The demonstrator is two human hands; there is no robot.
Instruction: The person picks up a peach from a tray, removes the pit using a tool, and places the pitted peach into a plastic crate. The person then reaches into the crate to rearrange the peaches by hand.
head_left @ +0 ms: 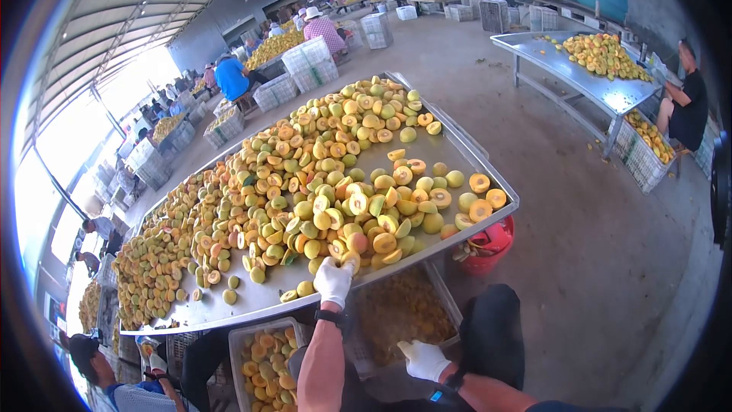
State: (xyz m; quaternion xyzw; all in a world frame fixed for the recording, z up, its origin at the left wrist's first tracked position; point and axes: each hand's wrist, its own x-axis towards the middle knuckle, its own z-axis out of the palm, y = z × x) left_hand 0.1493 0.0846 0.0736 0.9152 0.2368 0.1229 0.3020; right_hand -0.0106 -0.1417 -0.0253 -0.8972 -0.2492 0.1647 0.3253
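Note:
Halved apricots [305, 175], yellow-green outside with orange flesh, lie heaped on a metal table [450, 145] with a raised rim. At its near edge my left hand [333, 282], in a white glove, has its fingers closed around an apricot half [351, 259]. Lower right, my right hand [424, 360], also gloved, is held over a crate [446, 290] whose contents look brownish yellow and blurred. Its fingers are drawn together; whatever is between them is too small to make out. Left of my left forearm stands a crate of apricot halves [267, 366].
A red bucket [488, 252] stands under the table's right corner. Beside me at lower left sits another person [95, 366]. To the right, a person in black [690, 99] sits at a second metal table [557, 61]. White crates [311, 62] and more workers fill the hall behind.

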